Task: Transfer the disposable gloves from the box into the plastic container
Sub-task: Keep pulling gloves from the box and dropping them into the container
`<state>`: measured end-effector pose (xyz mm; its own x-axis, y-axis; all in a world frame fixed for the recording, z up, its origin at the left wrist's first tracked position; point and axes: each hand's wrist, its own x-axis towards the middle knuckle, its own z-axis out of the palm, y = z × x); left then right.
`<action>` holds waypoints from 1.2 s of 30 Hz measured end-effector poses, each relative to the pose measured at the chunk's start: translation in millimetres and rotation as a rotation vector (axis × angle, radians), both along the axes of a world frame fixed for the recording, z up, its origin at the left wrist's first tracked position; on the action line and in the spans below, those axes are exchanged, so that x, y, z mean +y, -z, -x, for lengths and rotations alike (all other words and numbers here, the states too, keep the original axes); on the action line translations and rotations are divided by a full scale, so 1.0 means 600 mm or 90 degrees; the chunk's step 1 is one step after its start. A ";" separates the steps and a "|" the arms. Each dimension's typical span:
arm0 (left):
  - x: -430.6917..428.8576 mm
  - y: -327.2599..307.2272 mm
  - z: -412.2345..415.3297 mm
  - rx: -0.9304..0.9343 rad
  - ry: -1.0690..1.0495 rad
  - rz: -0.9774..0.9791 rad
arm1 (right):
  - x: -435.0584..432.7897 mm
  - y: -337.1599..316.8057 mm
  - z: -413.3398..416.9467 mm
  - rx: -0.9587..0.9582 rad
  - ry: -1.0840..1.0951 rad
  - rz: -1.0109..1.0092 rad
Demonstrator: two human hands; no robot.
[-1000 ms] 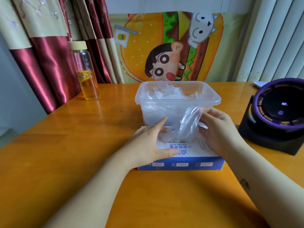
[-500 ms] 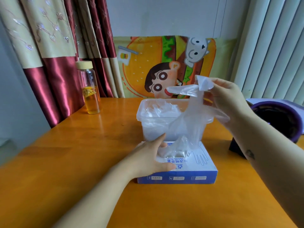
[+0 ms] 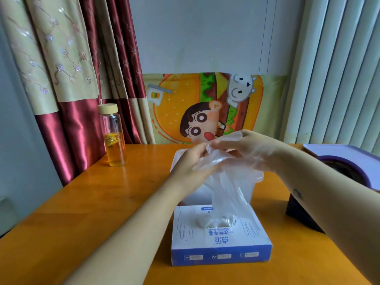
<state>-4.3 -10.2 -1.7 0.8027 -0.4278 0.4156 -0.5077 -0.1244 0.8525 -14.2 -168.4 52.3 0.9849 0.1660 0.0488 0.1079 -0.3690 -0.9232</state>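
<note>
Left hand (image 3: 191, 161) lifted off box (image 3: 222, 243), pinching filmy crinkled glove (image 3: 230, 188).

Both bare arms reach forward from the bottom corners, and the two hands meet up in the air, close together. The left hand (image 3: 192, 161) has its fingers curled and pinches the thin glove (image 3: 228, 186) near its top. The right hand (image 3: 251, 151) is palm down, fingers pointing left, and grips the same glove.
</note>
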 end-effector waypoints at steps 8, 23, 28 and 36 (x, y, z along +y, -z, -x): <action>0.009 -0.008 -0.066 0.255 -0.235 0.273 | -0.047 0.048 -0.007 0.135 0.082 -0.236; 0.000 -0.011 -0.109 0.516 -0.280 0.573 | 0.020 0.097 -0.028 -0.189 0.294 -0.196; 0.003 -0.016 -0.108 0.534 -0.264 0.590 | 0.028 0.109 -0.049 -0.216 0.210 -0.068; 0.019 -0.017 -0.092 0.553 -0.211 0.624 | 0.033 0.024 -0.071 -0.286 0.093 0.066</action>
<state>50.8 1.3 8.3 0.9669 0.0140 -0.2548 0.1712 0.7047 0.6886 28.5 -148.7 38.1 0.8833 0.0538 0.4658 0.4280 -0.4982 -0.7540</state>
